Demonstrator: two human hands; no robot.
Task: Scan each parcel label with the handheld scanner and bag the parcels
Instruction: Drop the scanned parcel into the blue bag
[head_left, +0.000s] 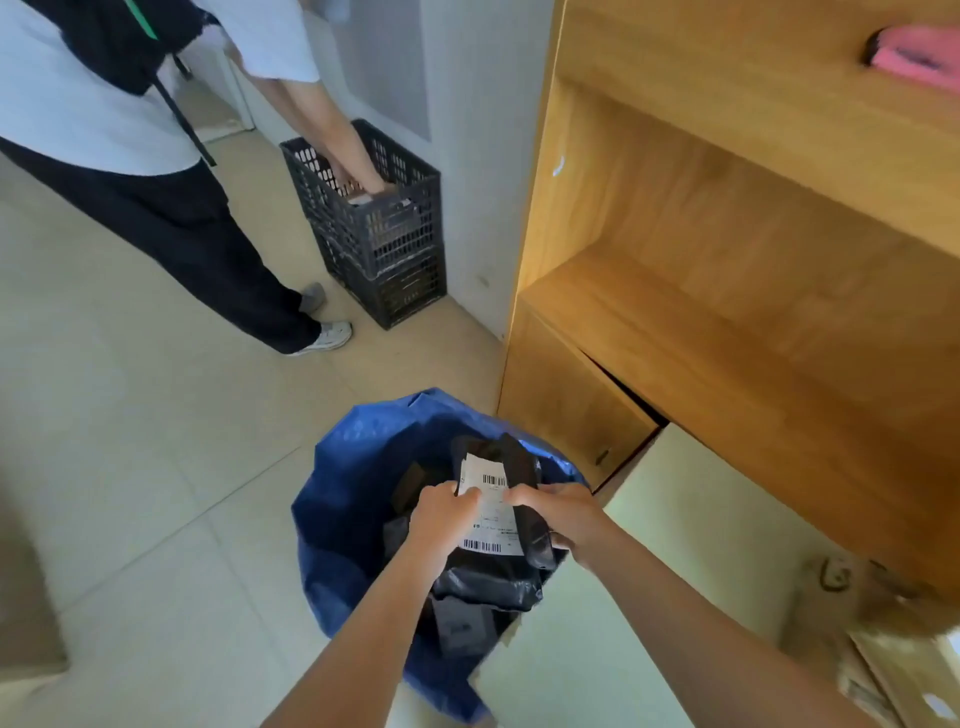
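A black plastic parcel (493, 582) with a white barcode label (491, 506) hangs over the open mouth of a big blue bag (353, 483) on the floor. My left hand (441, 517) grips the parcel's left side at the label's edge. My right hand (563, 514) grips its right side, and a dark object that may be the scanner (537, 540) sits under those fingers. More dark parcels lie inside the bag beneath. Part of the label is hidden by my fingers.
Another person (130, 130) stands at the upper left, reaching into stacked black crates (384, 234) by the wall. A wooden shelf unit (727, 260) fills the right side, a pink item (919, 54) on top. A pale surface (649, 597) and cardboard (893, 649) lie lower right.
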